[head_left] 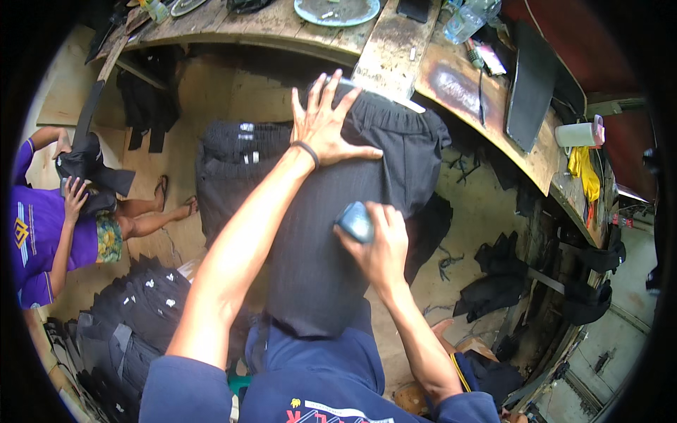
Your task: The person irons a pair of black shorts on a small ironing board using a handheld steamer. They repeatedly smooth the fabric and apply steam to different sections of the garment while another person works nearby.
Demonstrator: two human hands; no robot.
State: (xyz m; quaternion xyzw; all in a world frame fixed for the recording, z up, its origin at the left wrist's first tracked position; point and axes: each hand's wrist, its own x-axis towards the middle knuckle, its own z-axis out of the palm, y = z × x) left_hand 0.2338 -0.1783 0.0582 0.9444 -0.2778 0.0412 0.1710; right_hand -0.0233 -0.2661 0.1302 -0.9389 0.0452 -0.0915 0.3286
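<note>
A black garment with a gathered elastic waistband, apparently trousers (310, 261), lies stretched from the worktable's edge down to my lap. My left hand (324, 130) presses flat on it near the waistband, fingers spread and thumb out to the right. Lower down and to the right, my right hand (384, 243) grips a smooth, rounded blue object (355, 223) against the cloth. What kind of object it is I cannot make out. Left of my forearm hangs more black clothing (236, 158) with gathered waistbands and small white labels.
The wooden worktable (310, 39) curves along the far side, with a round tray (337, 10), a dark panel (532, 84) and a white container (580, 134). Black garments (134, 310) are heaped at lower left. A person in purple (67, 218) handles black cloth at left.
</note>
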